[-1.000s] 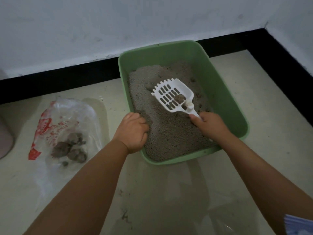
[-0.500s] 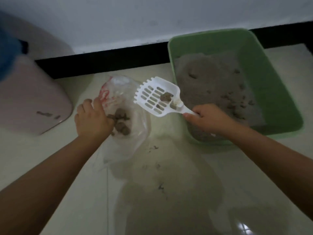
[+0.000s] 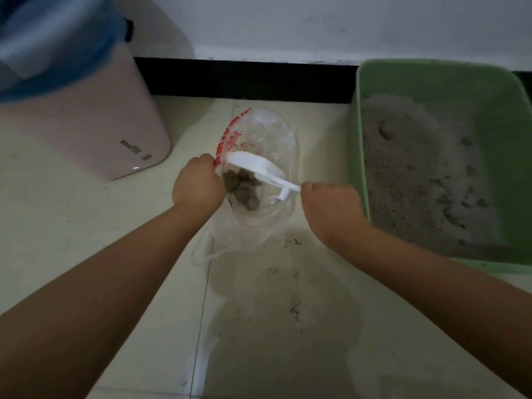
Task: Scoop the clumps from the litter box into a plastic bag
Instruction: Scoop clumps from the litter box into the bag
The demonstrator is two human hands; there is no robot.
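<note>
clear, crinkled plastic with red print makes up the plastic bag (image 3: 259,133), which lies on the pale, glossy floor (image 3: 86,226) with its mouth held open. the left hand (image 3: 198,182) is clenched on the bag's left rim, fingers curled over the red-printed edge. inside the bag sits a heap of rough, brown-grey clumps (image 3: 243,188), lumpy and irregular, just to the right of the left hand's knuckles.

the right hand (image 3: 331,205) grips the thin handle of a white plastic scoop (image 3: 253,165), fist closed round it. the scoop is tipped over the bag's mouth so that its smooth curved back faces up; its head is directly above the clumps and reaches almost to the left hand. a small hooked tab juts from the handle just beside the right hand.

to the right of the right hand stands the green litter box (image 3: 431,79), a smooth plastic tub with rounded corners, filled with grey, grainy litter (image 3: 408,168) whose surface is pitted and scattered with small dark lumps. the box's near left wall is just beside the right wrist.

at upper left is a pale pink bin (image 3: 86,125) with rounded edges and a blue liner (image 3: 57,53) folded over its rim. dark specks of litter dot the floor between the forearms. a black skirting strip (image 3: 244,79) runs along the white wall (image 3: 288,21).
</note>
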